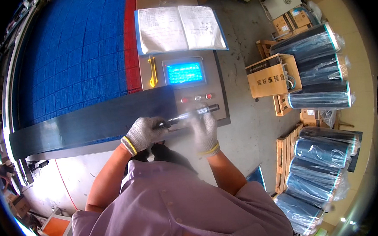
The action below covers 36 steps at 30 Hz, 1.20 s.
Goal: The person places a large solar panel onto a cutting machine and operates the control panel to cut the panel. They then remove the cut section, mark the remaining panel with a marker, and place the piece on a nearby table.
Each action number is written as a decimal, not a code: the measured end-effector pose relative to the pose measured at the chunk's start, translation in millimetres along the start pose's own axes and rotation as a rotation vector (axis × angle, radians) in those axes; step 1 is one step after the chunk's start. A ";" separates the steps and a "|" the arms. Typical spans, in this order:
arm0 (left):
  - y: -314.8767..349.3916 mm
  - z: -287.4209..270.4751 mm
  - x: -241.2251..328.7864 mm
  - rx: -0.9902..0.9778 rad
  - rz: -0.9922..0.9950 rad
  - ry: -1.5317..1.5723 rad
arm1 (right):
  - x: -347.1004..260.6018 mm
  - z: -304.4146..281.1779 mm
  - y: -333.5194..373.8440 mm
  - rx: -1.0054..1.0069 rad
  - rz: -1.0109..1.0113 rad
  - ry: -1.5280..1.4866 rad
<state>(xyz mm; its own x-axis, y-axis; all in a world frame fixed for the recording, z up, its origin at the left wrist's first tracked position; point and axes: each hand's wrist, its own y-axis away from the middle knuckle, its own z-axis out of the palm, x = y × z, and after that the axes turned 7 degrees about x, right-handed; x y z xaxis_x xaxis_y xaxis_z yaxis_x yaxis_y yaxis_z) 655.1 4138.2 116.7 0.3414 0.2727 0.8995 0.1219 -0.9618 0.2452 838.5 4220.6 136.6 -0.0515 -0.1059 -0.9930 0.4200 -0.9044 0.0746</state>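
My left hand (143, 134), in a grey knit glove with a yellow cuff, has its fingers closed at the tip end of a marker pen (182, 117). A small black piece shows at its fingertips; whether it is the cap I cannot make out. My right hand (207, 133), gloved alike and smeared by motion, grips the pen's silver barrel near its dark far end. Beneath and left of the hands, a long black strip of sheet material (91, 122) lies across the machine's blue bed (74, 51) and onto its grey panel.
On the panel are a lit blue touchscreen (184, 73), several round buttons (198, 98) and a yellow utility knife (153, 73). Beyond lies an open notebook (180, 28). To the right stand a cardboard box (272, 76), wooden pallets (287, 155) and plastic-wrapped dark rolls (321, 151).
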 end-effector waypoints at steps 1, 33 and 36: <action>-0.4 -1.0 0.7 -0.037 -0.018 -0.026 | -1.0 0.0 0.7 -0.020 0.015 0.012; 22.7 -6.9 -110.4 0.309 -0.139 -0.372 | 140.3 -29.9 -62.5 -0.607 -0.140 0.578; 58.1 -8.0 -148.4 0.449 -0.375 -0.184 | 154.6 -75.1 -99.9 -0.336 -0.248 0.617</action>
<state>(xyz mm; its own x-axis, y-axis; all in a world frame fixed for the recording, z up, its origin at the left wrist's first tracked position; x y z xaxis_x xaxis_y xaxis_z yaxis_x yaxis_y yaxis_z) 604.1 4041.7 0.3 0.3500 0.6286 0.6945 0.6322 -0.7056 0.3201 856.6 4325.6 -31.2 0.2955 0.4258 -0.8552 0.7217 -0.6861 -0.0922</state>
